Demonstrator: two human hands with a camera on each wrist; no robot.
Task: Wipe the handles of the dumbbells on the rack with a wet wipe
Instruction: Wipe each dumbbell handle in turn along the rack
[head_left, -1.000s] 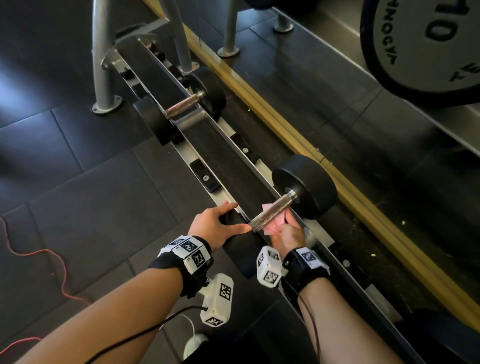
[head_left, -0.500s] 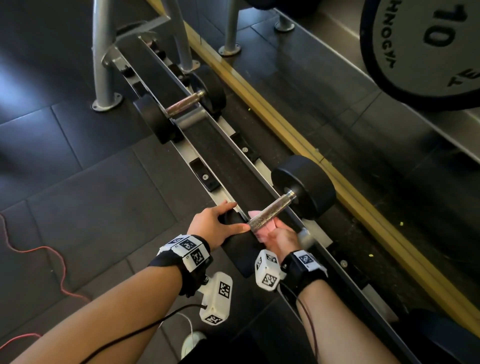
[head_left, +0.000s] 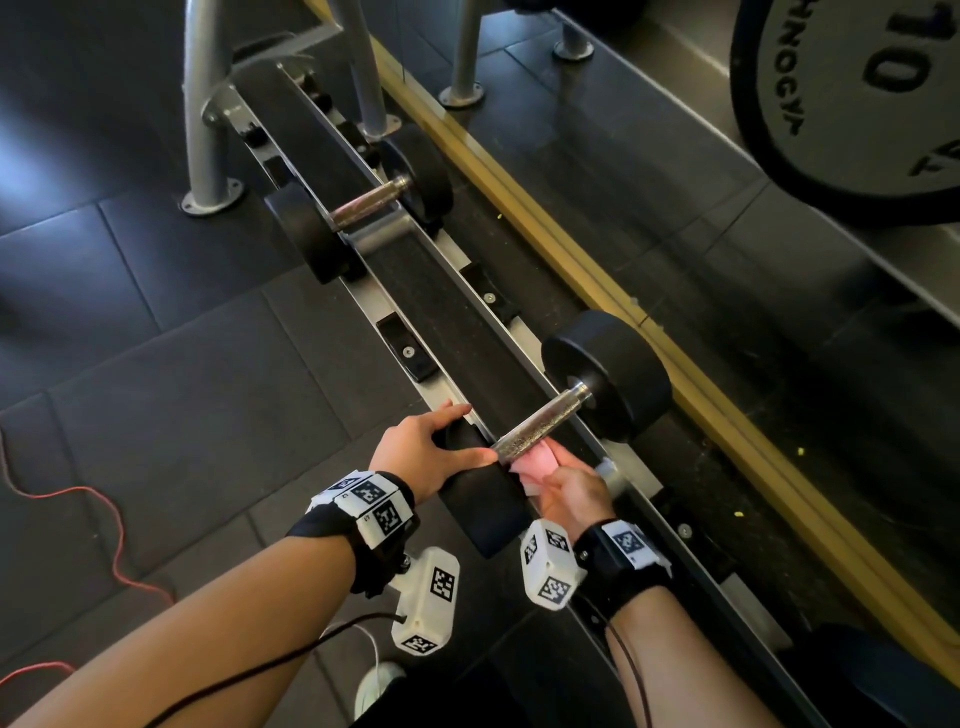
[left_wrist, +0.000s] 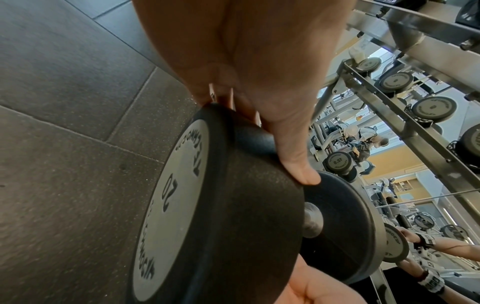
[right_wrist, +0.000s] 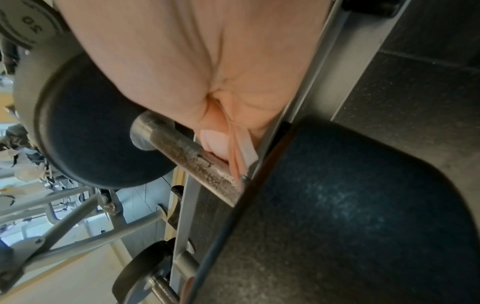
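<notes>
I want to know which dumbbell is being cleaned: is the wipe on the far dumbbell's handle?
No: the right hand holds the pink wipe against the near dumbbell's handle, while the far dumbbell sits untouched.

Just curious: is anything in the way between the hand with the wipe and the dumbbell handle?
Nothing visible. The right hand already presses the wipe against the underside of the handle.

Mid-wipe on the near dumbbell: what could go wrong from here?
The right hand works the wet wipe only under the handle at its near end, so the far stretch may get missed. The left hand merely rests on the near weight head; the dumbbell could roll and pinch fingers against the rack rail.
</notes>
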